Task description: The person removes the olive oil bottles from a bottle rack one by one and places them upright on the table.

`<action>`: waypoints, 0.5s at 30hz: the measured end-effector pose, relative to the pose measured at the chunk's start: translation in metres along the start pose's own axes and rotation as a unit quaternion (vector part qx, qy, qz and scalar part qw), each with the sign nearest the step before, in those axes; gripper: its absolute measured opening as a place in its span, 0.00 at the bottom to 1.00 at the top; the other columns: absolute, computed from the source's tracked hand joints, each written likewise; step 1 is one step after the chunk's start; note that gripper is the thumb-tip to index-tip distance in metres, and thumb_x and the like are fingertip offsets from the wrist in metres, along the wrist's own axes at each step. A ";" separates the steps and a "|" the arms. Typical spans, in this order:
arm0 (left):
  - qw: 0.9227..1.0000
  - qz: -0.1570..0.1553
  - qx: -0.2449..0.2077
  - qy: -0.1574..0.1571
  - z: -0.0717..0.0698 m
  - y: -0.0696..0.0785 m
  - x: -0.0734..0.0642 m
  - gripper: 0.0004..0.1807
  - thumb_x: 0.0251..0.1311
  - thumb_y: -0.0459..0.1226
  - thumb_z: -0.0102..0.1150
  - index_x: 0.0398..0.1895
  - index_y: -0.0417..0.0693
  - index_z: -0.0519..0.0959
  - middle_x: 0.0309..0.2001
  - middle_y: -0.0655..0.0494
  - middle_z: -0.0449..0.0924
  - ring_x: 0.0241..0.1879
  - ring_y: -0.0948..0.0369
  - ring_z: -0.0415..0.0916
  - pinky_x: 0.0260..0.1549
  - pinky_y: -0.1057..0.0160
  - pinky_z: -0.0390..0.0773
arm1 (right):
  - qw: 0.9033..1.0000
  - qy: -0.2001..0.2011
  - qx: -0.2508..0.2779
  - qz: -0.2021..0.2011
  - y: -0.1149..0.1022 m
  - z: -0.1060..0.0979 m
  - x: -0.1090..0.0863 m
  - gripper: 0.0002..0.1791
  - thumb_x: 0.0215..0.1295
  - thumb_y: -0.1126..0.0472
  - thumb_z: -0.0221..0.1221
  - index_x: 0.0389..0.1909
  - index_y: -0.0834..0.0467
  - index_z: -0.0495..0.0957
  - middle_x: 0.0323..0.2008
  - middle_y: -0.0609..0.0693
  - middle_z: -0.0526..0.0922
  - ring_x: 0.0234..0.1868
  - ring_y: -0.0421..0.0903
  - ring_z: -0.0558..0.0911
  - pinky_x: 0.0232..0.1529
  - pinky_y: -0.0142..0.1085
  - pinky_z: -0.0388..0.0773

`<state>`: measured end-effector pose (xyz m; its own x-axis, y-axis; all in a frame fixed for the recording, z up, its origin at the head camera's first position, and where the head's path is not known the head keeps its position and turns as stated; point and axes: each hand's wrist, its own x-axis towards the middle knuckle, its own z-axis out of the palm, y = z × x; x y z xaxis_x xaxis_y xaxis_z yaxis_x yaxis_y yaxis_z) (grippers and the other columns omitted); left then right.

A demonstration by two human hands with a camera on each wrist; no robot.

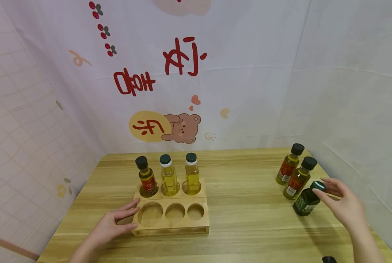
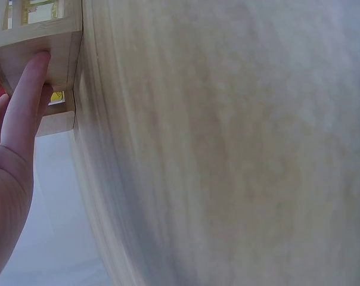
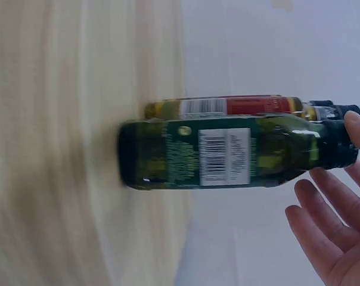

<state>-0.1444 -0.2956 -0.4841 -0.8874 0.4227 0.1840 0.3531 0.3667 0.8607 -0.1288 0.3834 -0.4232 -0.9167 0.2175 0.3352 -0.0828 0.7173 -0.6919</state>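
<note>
A white cloth backdrop (image 1: 248, 91), printed with red lettering (image 1: 181, 56) and a brown bear (image 1: 184, 128), hangs behind a wood-grained desk (image 1: 242, 219) where a person works with two bare hands. Left of center on the desk stands a two-tier wooden rack (image 1: 186, 224), its lower front row cut with three round holes that narrow from left to right. The left hand (image 1: 112, 223) rests against the rack's left end, its fingers extended along the wood and pressing rather than clenched. At the far right of the desk, the right hand (image 1: 345, 204) pinches a dark green bottle (image 1: 304, 202) at its cap, thumb on one side and fingers on the other; whether the bottle's base sits flat on the desk or is slightly raised cannot be told from these angles. Just beyond it, two red-labeled bottles (image 1: 296, 183) with black caps stand upright, one behind the other. In the rack's raised back row, a third bottle with a red label (image 1: 148, 182) fills the left hole, while two clear bottles of yellow oil (image 1: 169, 180), green-capped with white collars, occupy the middle and right. A small black object (image 1: 329, 259) shows partly at the near edge of the head view.
</note>
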 end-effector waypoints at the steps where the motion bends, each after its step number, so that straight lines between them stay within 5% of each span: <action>1: 1.000 0.000 0.000 0.000 0.000 0.000 0.000 0.26 0.59 0.34 0.69 0.62 0.39 0.78 0.70 0.39 0.64 0.65 0.77 0.59 0.54 0.78 0.63 | 1.000 0.001 0.002 -0.009 -0.001 -0.001 0.002 0.30 0.63 0.57 0.69 0.59 0.69 0.71 0.39 0.17 0.70 0.39 0.14 0.70 0.33 0.16 0.70; 4: 1.000 -0.001 -0.002 -0.002 0.000 0.000 0.000 0.26 0.59 0.34 0.69 0.62 0.39 0.77 0.70 0.39 0.64 0.65 0.77 0.59 0.54 0.78 0.64 | 0.999 -0.001 -0.007 -0.035 -0.007 -0.004 0.006 0.29 0.63 0.58 0.69 0.59 0.67 0.73 0.43 0.23 0.74 0.42 0.14 0.68 0.38 0.14 0.67; 8: 1.000 -0.003 -0.002 -0.003 -0.001 0.001 0.000 0.26 0.60 0.34 0.69 0.62 0.39 0.77 0.70 0.40 0.64 0.65 0.77 0.59 0.54 0.77 0.64 | 0.997 -0.013 -0.057 -0.057 -0.017 -0.008 0.010 0.28 0.63 0.55 0.69 0.61 0.61 0.75 0.48 0.49 0.83 0.47 0.19 0.71 0.45 0.17 0.67; 10: 1.000 -0.004 -0.002 -0.003 -0.001 0.000 0.000 0.26 0.59 0.34 0.69 0.62 0.39 0.77 0.70 0.40 0.64 0.65 0.77 0.59 0.54 0.77 0.64 | 0.994 -0.021 -0.078 -0.072 -0.023 -0.008 0.011 0.28 0.63 0.54 0.68 0.62 0.59 0.75 0.52 0.60 0.82 0.51 0.32 0.77 0.51 0.24 0.69; 12: 1.000 -0.007 -0.003 -0.003 -0.001 0.000 0.000 0.26 0.59 0.35 0.69 0.62 0.40 0.78 0.70 0.40 0.64 0.65 0.77 0.59 0.54 0.78 0.64 | 0.991 -0.021 -0.090 -0.094 -0.028 -0.008 0.012 0.28 0.63 0.54 0.69 0.62 0.58 0.75 0.53 0.62 0.82 0.55 0.48 0.77 0.55 0.27 0.67; 13: 1.000 -0.007 -0.002 -0.003 -0.001 0.000 0.000 0.26 0.59 0.35 0.69 0.62 0.40 0.78 0.70 0.40 0.64 0.65 0.77 0.59 0.54 0.78 0.64 | 0.990 -0.018 -0.095 -0.106 -0.031 -0.007 0.012 0.27 0.62 0.55 0.69 0.61 0.57 0.76 0.52 0.61 0.82 0.54 0.48 0.77 0.54 0.25 0.65; 15: 1.000 -0.006 -0.002 -0.003 -0.001 -0.001 0.000 0.26 0.59 0.35 0.69 0.62 0.40 0.78 0.70 0.40 0.64 0.65 0.77 0.59 0.54 0.78 0.64 | 0.987 -0.022 -0.096 -0.128 -0.037 -0.005 0.013 0.27 0.61 0.57 0.70 0.61 0.58 0.76 0.52 0.60 0.82 0.54 0.62 0.75 0.56 0.40 0.68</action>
<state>-0.1448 -0.2965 -0.4843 -0.8899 0.4232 0.1702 0.3409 0.3692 0.8645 -0.1355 0.3633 -0.3899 -0.8916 -0.0133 0.4526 -0.2424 0.8582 -0.4524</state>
